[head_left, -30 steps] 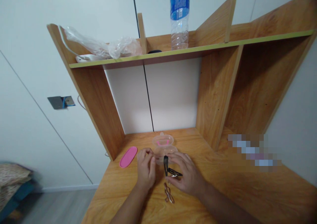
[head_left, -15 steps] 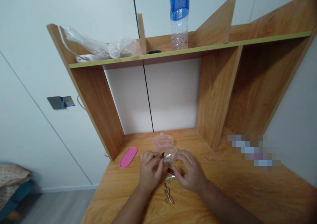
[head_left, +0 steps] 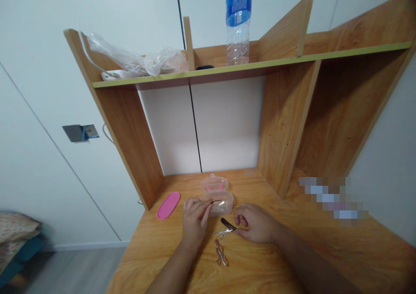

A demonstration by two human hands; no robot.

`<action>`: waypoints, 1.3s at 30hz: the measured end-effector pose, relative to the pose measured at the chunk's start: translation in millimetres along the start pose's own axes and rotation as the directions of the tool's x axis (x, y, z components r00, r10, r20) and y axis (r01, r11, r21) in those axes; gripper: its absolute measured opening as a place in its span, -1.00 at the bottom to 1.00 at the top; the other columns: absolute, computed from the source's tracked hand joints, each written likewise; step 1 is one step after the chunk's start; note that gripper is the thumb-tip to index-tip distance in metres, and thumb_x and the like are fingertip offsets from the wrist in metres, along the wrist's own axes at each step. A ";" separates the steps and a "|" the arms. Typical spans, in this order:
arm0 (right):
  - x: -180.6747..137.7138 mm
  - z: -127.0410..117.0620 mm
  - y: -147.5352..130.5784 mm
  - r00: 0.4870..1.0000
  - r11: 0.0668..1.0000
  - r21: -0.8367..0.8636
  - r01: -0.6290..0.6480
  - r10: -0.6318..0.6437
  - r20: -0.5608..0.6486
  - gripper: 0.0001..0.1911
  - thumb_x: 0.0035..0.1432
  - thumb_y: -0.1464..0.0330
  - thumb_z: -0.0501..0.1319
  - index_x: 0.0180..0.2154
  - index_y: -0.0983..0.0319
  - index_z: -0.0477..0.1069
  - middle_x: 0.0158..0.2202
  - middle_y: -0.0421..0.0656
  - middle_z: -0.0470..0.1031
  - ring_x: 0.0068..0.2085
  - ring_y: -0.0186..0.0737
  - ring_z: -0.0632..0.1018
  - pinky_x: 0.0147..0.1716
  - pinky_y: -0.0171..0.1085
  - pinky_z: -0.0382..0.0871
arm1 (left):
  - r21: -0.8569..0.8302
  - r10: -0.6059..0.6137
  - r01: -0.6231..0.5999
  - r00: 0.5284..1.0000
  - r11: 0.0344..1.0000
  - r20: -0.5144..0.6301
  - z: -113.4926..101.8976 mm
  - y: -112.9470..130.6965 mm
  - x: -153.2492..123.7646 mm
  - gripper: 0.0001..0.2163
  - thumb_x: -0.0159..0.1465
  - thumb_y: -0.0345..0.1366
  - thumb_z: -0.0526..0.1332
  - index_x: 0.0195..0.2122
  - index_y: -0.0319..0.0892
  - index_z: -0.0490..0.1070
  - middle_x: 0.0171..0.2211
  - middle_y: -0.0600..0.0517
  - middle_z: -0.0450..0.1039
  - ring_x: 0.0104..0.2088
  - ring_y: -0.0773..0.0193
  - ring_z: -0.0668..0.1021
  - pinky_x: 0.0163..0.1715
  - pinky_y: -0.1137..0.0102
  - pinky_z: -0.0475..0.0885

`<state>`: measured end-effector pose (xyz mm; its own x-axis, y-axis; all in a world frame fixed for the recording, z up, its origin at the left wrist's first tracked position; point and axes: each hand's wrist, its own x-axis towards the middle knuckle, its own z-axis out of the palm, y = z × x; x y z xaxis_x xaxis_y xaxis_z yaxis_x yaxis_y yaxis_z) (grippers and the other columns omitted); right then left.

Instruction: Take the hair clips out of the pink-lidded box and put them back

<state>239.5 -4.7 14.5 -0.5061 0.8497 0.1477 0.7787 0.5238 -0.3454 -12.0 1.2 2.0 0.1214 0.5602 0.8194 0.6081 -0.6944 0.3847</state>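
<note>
My left hand (head_left: 195,218) pinches a thin, dark hair clip (head_left: 216,201), seen nearly edge-on, over the front of the clear plastic box (head_left: 228,208). My right hand (head_left: 255,223) rests to the right, with its fingers curled and the thumb apart from them. Its thumb tip is at the end of a black hair clip (head_left: 227,223), touching or almost touching it. Under that clip lies a slim silver clip (head_left: 223,231), with a small shiny piece (head_left: 222,238) beside it. Nearer to me, a coppery wavy metal clip (head_left: 221,254) lies on the wooden desk.
The box's lid (head_left: 208,182) is hinged back, with pink parts on it. A pink oval tray (head_left: 168,205) lies left. Shelf panels (head_left: 276,125) surround the desk's back. Above, a shelf holds a water bottle (head_left: 238,34) and a plastic bag (head_left: 165,61). A blurred-out patch (head_left: 328,198) is at right.
My right hand has drawn back to the right, its thumb and fingers now apart near the black clip. My left hand has turned the dark clip edge-on.
</note>
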 end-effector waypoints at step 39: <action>13.1 38.0 -33.9 0.844 0.643 0.726 0.244 0.228 -0.485 -0.79 0.26 0.21 0.29 -0.20 0.21 0.52 -0.27 -0.08 0.60 -0.24 -0.14 0.61 -0.20 -0.24 0.52 | -0.161 0.214 -0.191 0.966 0.968 0.143 0.8 21.8 -0.4 -0.87 0.36 -0.42 0.24 -0.14 -0.10 0.55 -0.33 0.00 0.61 -0.27 0.18 0.53 -0.19 0.26 0.38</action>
<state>192.4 -13.5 -7.1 -0.0696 0.8657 0.4957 0.1075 0.5006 -0.8590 1.8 -13.8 9.7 0.3596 0.4572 0.8134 0.4394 -0.8520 0.2846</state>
